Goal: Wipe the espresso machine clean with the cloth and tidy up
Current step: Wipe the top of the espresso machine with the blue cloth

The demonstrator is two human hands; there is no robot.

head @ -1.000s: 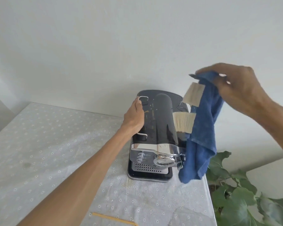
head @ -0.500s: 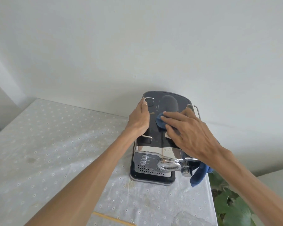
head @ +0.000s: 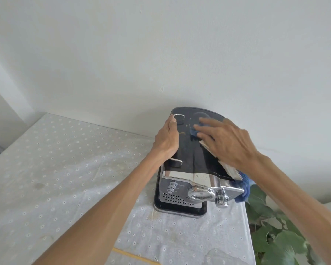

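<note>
A black and chrome espresso machine (head: 189,161) stands on the table against the white wall. My left hand (head: 165,139) grips the machine's top left edge by the wire rail. Flat on the glossy black top lies my right hand (head: 225,143), pressing a blue cloth (head: 195,131) under the fingers. Most of the cloth is hidden beneath the palm; a blue end (head: 244,190) hangs off the machine's right side, and white tags show below the hand.
The table (head: 65,169) wears a pale dotted cloth with faint stains. Its right edge runs just beside the machine. A leafy green plant (head: 279,238) stands below that edge. A thin yellow stick (head: 134,256) lies near the front.
My right hand brought the hanging blue cloth down onto the machine's top, then slid it toward the back. My left hand kept its grip on the left edge.
</note>
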